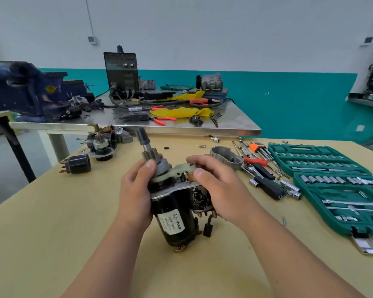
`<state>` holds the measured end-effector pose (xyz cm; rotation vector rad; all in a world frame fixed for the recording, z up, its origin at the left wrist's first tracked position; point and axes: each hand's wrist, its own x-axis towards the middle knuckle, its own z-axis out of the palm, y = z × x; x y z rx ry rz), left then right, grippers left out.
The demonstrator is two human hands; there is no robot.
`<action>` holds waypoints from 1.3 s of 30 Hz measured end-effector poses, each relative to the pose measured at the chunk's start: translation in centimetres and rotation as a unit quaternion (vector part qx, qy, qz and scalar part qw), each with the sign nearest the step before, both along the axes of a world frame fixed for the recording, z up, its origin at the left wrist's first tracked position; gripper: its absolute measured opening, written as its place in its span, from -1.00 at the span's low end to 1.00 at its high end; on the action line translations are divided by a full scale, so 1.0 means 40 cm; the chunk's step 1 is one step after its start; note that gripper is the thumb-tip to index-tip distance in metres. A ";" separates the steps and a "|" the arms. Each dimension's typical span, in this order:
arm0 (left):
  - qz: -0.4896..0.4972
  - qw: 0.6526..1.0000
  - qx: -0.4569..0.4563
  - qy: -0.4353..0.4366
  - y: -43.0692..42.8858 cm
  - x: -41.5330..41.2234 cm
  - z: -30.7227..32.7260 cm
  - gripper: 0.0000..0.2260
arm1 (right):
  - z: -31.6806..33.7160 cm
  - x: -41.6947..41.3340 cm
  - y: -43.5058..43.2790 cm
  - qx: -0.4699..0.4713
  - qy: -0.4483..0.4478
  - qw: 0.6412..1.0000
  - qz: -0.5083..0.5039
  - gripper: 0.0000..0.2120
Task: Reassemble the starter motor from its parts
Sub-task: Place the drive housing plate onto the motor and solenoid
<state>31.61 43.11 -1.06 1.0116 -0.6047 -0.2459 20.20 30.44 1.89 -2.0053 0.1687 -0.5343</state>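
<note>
The black starter motor body (177, 220) with a white label stands tilted on the wooden table (52, 233). Its pinion shaft (145, 145) points up and away from me. My left hand (136, 190) grips the drive end, thumb on the grey collar under the pinion gear. My right hand (213, 181) holds the solenoid side, its fingers curled over the white shift fork lever (181, 171). The grey aluminium nose housing (226, 157) lies on the table just behind my right hand.
A second, dismantled starter (101, 143) and a loose black solenoid (79, 164) lie at the left. Ratchets, sockets and hex keys (265, 168) lie right of the housing, beside two open green socket cases (336, 179). A metal bench (138, 123) with vise and welder stands behind.
</note>
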 end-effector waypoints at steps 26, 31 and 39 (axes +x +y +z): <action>0.038 0.990 0.129 -0.029 -0.100 -0.014 0.042 -0.80 | -0.033 0.051 -0.087 0.108 -0.041 0.988 -0.098 -0.81; 0.037 0.989 0.144 -0.020 -0.105 -0.008 0.032 -0.71 | -0.049 0.046 -0.094 0.109 -0.066 0.986 -0.107 -0.83; 0.001 0.994 0.093 0.057 -0.087 -0.004 0.014 -0.68 | -0.047 0.043 -0.086 0.094 -0.087 0.985 -0.118 -0.82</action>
